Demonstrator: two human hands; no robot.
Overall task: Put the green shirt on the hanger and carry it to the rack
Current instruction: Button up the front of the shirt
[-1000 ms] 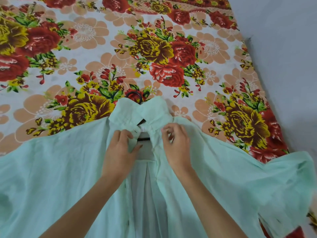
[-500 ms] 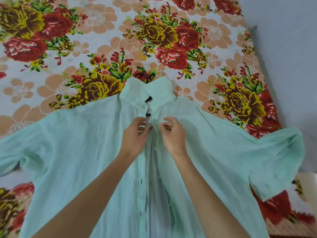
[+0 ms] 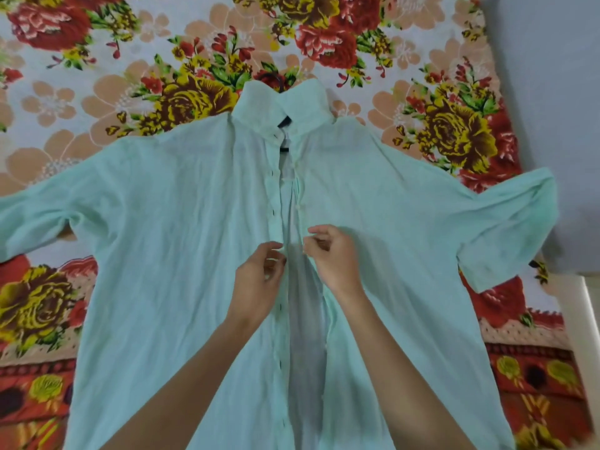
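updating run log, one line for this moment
green shirt on hanger, on bedsheet | left hand pinches front edge | right hand pinches front edge

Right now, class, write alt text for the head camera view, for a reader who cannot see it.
The left hand and right hand pinch the facing front edges of a green shirt spread flat, sleeves out, on a floral bedsheet. A dark hanger shows in the open collar; the front gapes open below the hands.

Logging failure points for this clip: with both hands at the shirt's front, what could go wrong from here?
1. The green shirt lies open down the front; lifted like this, it might slide off the hanger.
2. The left hand and right hand pinch only thin front edges, a grip that could slip.
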